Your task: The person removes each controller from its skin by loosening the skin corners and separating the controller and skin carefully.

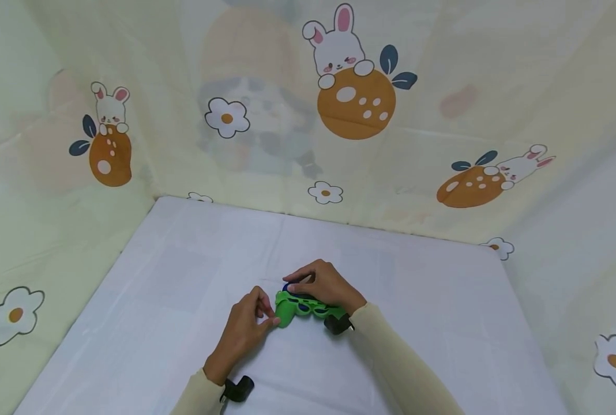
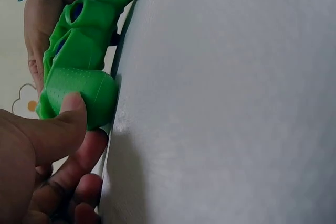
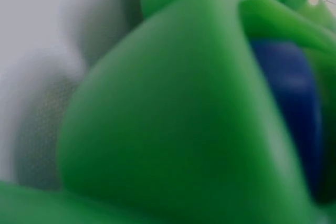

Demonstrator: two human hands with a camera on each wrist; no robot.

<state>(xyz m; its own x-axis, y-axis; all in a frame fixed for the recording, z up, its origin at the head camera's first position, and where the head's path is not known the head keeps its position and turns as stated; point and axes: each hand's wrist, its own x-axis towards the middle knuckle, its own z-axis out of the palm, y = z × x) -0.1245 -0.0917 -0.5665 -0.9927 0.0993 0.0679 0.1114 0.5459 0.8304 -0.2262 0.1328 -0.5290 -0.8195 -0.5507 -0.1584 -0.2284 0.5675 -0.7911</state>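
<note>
A blue game controller (image 1: 286, 287) lies on the white surface, partly inside a green silicone cover (image 1: 285, 313). At the cover's left grip, my left hand (image 1: 243, 324) pinches its end; the left wrist view shows the thumb (image 2: 73, 106) on the dotted grip and fingertips by its underside. My right hand (image 1: 327, 285) reaches over the far edge, thumb and fingers pinching the blue controller near its far left corner. Up close in the right wrist view are the cover's smooth grip (image 3: 152, 119) and blue controller showing through an opening. The right fingertips are hidden there.
A white cloth-covered table (image 1: 199, 253) spreads around the hands. Pale curtains (image 1: 266, 52) printed with rabbits and flowers stand at the back and both sides. Black wrist cameras (image 1: 239, 389) are strapped to both wrists; the right one sits close by the cover's right end.
</note>
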